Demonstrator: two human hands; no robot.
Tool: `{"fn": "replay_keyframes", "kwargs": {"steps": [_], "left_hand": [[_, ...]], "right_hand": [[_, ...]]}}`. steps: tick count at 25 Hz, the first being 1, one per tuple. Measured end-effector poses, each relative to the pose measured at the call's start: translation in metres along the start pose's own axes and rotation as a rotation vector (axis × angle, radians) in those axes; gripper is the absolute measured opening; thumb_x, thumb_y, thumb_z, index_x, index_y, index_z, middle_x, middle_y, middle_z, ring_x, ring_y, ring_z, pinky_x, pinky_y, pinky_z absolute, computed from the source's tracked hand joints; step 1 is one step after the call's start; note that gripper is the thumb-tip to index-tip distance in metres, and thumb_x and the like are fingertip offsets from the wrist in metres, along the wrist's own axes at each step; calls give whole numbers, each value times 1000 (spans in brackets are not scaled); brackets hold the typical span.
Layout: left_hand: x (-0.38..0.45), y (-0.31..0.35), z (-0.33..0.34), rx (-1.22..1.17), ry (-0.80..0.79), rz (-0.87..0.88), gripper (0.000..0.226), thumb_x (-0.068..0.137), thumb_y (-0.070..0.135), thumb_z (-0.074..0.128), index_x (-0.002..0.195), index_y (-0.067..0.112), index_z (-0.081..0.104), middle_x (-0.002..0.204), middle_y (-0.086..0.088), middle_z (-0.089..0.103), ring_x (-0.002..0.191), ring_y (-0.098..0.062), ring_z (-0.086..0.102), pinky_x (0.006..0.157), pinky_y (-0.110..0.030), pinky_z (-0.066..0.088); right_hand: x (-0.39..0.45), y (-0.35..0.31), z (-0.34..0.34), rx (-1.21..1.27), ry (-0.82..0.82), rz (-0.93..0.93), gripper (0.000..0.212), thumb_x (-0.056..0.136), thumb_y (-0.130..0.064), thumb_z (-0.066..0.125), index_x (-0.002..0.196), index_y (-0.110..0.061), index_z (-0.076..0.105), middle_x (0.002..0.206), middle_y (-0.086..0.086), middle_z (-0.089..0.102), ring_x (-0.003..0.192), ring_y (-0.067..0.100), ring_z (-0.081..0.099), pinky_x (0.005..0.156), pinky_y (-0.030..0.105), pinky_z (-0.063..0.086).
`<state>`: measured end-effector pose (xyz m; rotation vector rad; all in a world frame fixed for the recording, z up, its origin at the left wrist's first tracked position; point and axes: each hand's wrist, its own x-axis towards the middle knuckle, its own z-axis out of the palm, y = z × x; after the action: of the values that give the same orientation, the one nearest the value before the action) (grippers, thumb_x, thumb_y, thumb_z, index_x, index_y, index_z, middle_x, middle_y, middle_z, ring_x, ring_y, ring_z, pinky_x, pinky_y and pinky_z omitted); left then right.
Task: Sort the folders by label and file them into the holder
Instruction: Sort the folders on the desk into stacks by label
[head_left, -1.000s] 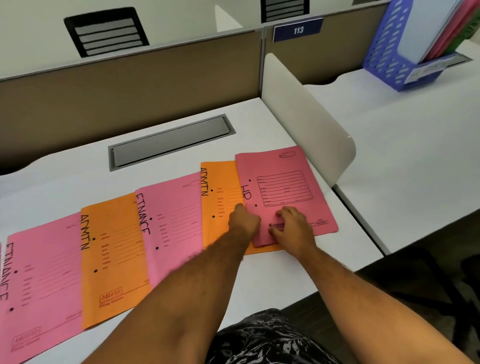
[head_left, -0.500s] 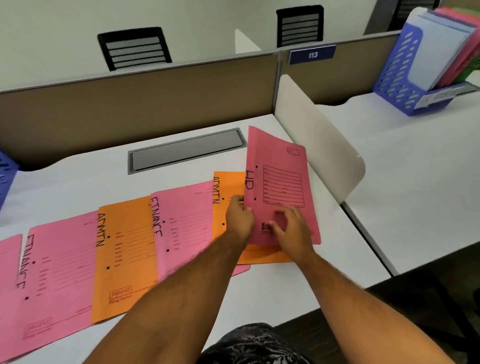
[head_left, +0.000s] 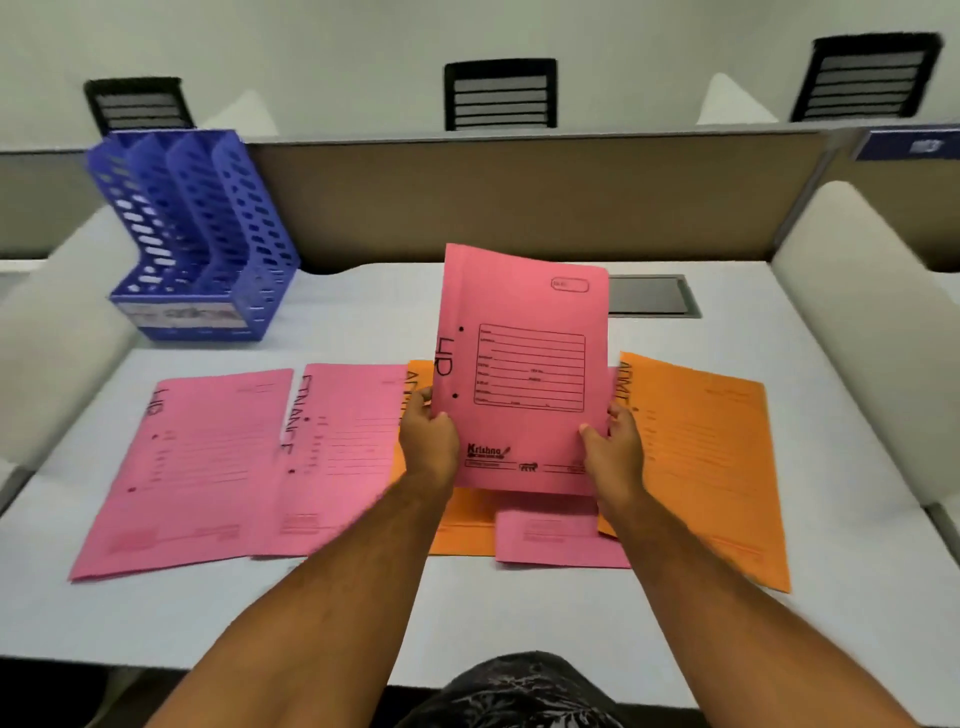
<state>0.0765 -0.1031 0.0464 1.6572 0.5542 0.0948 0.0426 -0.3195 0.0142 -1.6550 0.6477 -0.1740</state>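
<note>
White counter (head_left: 332, 613) in a cubicle, brown partition (head_left: 519, 202) behind, blue holder (head_left: 197, 234) far L, slots apparently empty. Pink HR folder (head_left: 524, 369) held upright above the spread row. L hand (head_left: 428, 441) grasping lower L edge, R hand (head_left: 613, 452) grasping lower R edge; thumbs on front, fingers (head_left: 592, 434) wrapped behind. Best kept vertical, spine leading, carried over to holder w/o dragging across the flat folders; probably one slot per label. Second HR folder (head_left: 192, 467) lying flat at L end, nearest holder.
</note>
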Motion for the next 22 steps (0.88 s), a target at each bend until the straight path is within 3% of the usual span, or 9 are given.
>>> {"fn": "replay_keyframes", "kwargs": {"steps": [3, 5, 9, 11, 14, 18, 20, 22], "left_hand": [[38, -12, -83, 27, 70, -43, 46, 94, -4, 41, 115, 30, 64, 97, 11, 72, 91, -19, 71, 64, -25, 60], [62, -20, -133, 29, 127, -74, 47, 95, -5, 41, 119, 26, 66, 99, 6, 73, 91, -21, 70, 69, -26, 60], [115, -34, -229, 41, 210, -114, 39, 101, 0, 43, 118, 26, 65, 99, 5, 71, 87, -19, 67, 80, -34, 61], [138, -38, -269, 69, 241, -91, 27, 106, 12, 48, 121, 24, 67, 101, 3, 72, 93, -24, 69, 82, -37, 61], [162, -48, -327, 156, 255, -42, 29, 108, 32, 56, 134, 22, 64, 112, 1, 73, 97, -26, 72, 87, -40, 64], [185, -72, -402, 321, 282, -38, 43, 104, 26, 66, 146, 18, 60, 132, -9, 72, 118, -35, 70, 107, -47, 56], [190, -84, -426, 366, 297, -76, 39, 104, 23, 65, 142, 17, 62, 129, -12, 74, 114, -35, 70, 105, -45, 55], [192, -91, -444, 381, 297, -126, 37, 105, 23, 65, 140, 17, 62, 127, -13, 74, 104, -32, 68, 100, -44, 54]], "right_hand": [[-32, -7, 74, -29, -135, 5, 44, 103, -4, 54, 139, -28, 52, 127, -1, 66, 112, 23, 65, 74, 31, 59], [-55, -10, 120, -64, -231, -8, 47, 102, 3, 51, 135, -32, 54, 124, -4, 65, 109, 21, 65, 70, 30, 61], [-99, -17, 214, -117, -368, -41, 57, 96, 11, 52, 134, -31, 57, 119, -6, 67, 106, 20, 67, 75, 43, 66], [-115, -22, 254, -130, -410, -55, 63, 90, 17, 54, 130, -31, 59, 118, -4, 69, 104, 21, 69, 80, 46, 66], [-138, -26, 309, -198, -466, -56, 73, 84, 23, 53, 136, -29, 59, 112, -10, 69, 103, 19, 69, 79, 36, 65], [-166, -26, 368, -299, -588, -65, 89, 84, 21, 57, 157, -27, 42, 119, -8, 65, 100, 6, 67, 80, 30, 64], [-176, -24, 387, -352, -638, -64, 88, 81, 23, 59, 157, -18, 44, 126, -7, 67, 99, 2, 69, 81, 19, 60], [-186, -23, 401, -491, -671, -96, 85, 81, 20, 64, 158, -12, 44, 144, 6, 62, 115, 15, 67, 97, 24, 57]]}}
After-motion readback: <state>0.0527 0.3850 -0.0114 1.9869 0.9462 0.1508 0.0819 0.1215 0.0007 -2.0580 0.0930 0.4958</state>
